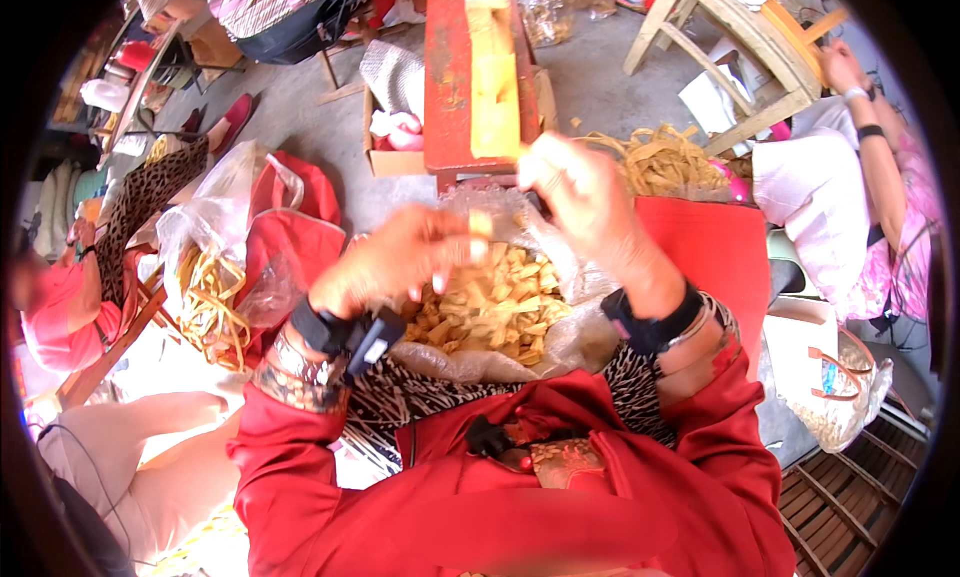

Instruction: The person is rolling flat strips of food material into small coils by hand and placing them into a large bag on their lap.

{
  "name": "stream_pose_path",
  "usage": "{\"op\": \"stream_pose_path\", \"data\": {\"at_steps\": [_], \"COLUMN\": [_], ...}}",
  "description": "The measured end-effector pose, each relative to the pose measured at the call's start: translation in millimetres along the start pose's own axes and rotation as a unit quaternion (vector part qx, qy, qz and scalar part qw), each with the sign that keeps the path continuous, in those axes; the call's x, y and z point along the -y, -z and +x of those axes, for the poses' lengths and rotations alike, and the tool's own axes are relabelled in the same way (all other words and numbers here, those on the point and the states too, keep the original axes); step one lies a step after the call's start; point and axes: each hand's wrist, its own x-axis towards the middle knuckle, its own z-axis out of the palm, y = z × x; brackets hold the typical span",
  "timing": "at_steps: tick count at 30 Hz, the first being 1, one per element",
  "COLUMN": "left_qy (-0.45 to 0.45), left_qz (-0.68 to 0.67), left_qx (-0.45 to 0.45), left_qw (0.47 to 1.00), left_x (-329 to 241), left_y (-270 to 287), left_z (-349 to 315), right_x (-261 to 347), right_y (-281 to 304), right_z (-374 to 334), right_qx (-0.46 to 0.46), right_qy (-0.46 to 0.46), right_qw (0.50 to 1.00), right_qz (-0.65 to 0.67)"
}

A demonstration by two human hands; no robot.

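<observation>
My left hand [405, 255] is over a clear plastic bag [590, 337] full of small folded yellow pieces [500, 307]. Its fingers are pinched at a small yellow piece [480, 224], slightly smeared by motion. Higher and to the right, my right hand [585, 202] is closed beside the near end of a red wooden bench [445, 97]. A small dark thing [538, 205] shows at its fingers, too blurred to name. Along the bench top lies a flat yellow strip [495, 87], its near end close to my right fingertips.
Loose yellow strips [660, 162] heap beyond my right hand; more strips [210, 297] fill a plastic bag at left. A cardboard box [395, 162] stands beside the bench. A wooden chair [735, 67] is at far right. Other people sit at both sides.
</observation>
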Motion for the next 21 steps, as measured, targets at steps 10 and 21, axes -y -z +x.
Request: {"op": "stream_pose_path", "data": {"at_steps": [10,21], "left_qy": [0.115,-0.083], "left_qz": [-0.445,-0.433], "left_qx": [0.076,-0.082], "left_qw": [0.885,0.894], "left_x": [-12.0,-39.9], "left_y": [-65.2,-45.2], "left_z": [15.5,-0.6], "right_x": [32.1,61.2], "right_y": [-81.4,-64.3], "right_z": [-57.9,-47.1], "right_qx": [0.129,-0.087], "right_qy": [0.202,0.218], "right_qw": [0.965,0.954], "right_qz": [0.104,0.186]}}
